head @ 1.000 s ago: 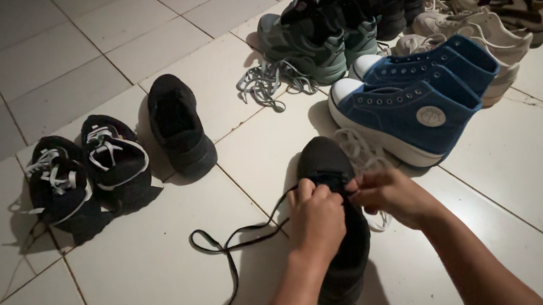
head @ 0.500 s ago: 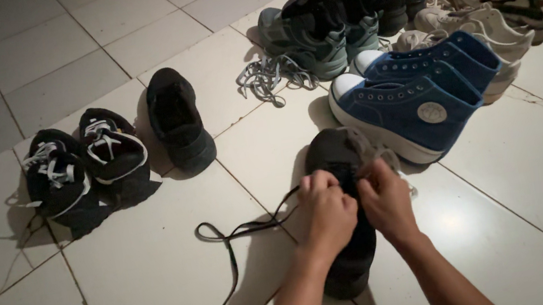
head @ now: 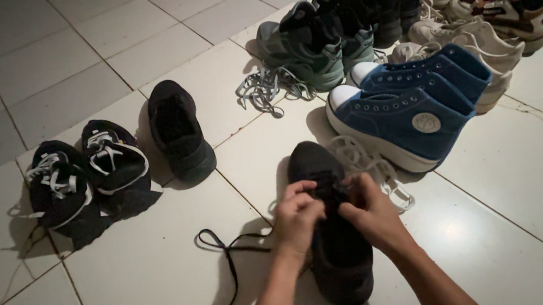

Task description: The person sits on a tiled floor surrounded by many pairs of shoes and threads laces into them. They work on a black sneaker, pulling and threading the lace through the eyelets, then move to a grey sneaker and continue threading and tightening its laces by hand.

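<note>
A: What has changed since half a second ago?

B: The black shoe (head: 332, 237) now lies a little nearer the person, and more of its toe shows above the hands. The white laces (head: 368, 166) on the floor beside it, hidden before behind the right hand, are in sight again.

A: And the hands?

B: Both are on the top of the shoe, over its lacing. The left hand (head: 297, 219) has its fingers curled in, nearly closed, pinching at the lace area from the left. The right hand (head: 368, 213) is curled the same way from the right, fingertips meeting the shoe's middle. The two hands sit close together, almost touching. In the dim light I cannot tell which strand each one grips.

A: Where does the lace go?

B: A black lace (head: 226, 254) runs out from under the left hand, loops on the tiled floor (head: 510, 194) to the left, and trails toward the bottom edge.

A: What lies around?

B: Just beyond the shoe, to the right, a pair of blue high-top shoes (head: 410, 109). Further back, green shoes (head: 305, 45) with grey laces (head: 265, 88) in front, and pale shoes (head: 487, 46) past them. To the left, a single black shoe (head: 179, 131) and a black pair with white laces (head: 86, 171).
</note>
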